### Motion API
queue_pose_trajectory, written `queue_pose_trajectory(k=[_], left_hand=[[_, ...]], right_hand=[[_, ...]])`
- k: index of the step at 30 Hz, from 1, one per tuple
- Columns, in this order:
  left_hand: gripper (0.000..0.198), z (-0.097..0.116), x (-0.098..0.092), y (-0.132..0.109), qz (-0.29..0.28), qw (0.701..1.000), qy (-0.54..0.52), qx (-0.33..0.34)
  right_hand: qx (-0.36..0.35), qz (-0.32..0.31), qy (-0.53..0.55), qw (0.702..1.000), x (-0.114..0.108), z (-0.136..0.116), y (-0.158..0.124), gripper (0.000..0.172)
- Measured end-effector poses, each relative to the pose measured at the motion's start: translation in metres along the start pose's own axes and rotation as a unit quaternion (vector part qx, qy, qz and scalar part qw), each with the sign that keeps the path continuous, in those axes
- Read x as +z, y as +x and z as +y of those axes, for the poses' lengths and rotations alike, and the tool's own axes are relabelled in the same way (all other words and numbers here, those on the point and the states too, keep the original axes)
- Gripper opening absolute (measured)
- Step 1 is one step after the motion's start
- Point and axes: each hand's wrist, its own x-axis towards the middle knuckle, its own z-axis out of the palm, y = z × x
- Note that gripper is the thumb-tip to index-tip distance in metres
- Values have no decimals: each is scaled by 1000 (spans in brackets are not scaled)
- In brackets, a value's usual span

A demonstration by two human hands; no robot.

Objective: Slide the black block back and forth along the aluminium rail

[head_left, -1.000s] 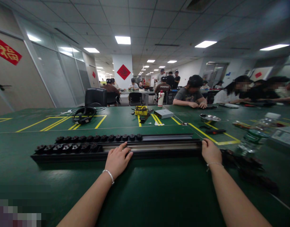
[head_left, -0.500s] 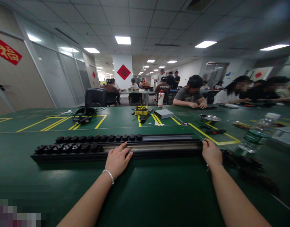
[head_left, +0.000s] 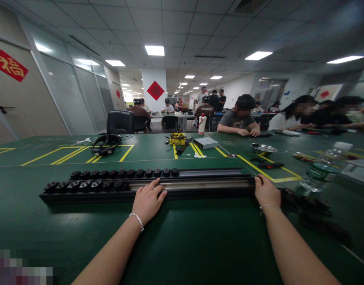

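Almost nothing has shifted since the earlier frame: my right hand (head_left: 266,192) has crept a shade toward the right edge of the frame, and everything else sits as it did. My left hand (head_left: 146,201) lies palm down at the middle of the frame, fingers spread and nearly flat, its fingertips resting on the near edge of the long black rail (head_left: 200,185) that runs across the green table (head_left: 182,237); it clasps nothing. The right hand is curled loosely over the rail's right end, thumb and fingers against the end face, though I cannot tell how firmly it grips. A row of small black knobbed parts (head_left: 90,186) fills the rail's left half, with a second row on the rail behind (head_left: 125,173), while the right half shows a bare metal channel. More dark loose parts (head_left: 306,206) lie on the table just right of the right hand, and a clear water bottle (head_left: 321,170) lies on its side beyond them. To do this well, I judge that the left hand should press down evenly to keep the rail from skating, while the right steadies the end squarely, so the seated parts are not jolted out of line. Other people work at tables in the upper right of the frame.
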Motion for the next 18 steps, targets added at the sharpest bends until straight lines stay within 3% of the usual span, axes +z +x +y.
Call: queue_pose_trajectory(k=[18], left_hand=[[37, 2, -3, 0, -7, 1000, -17, -8]], right_hand=[[-15, 26, 7, 1000, 0, 3, 0, 48]])
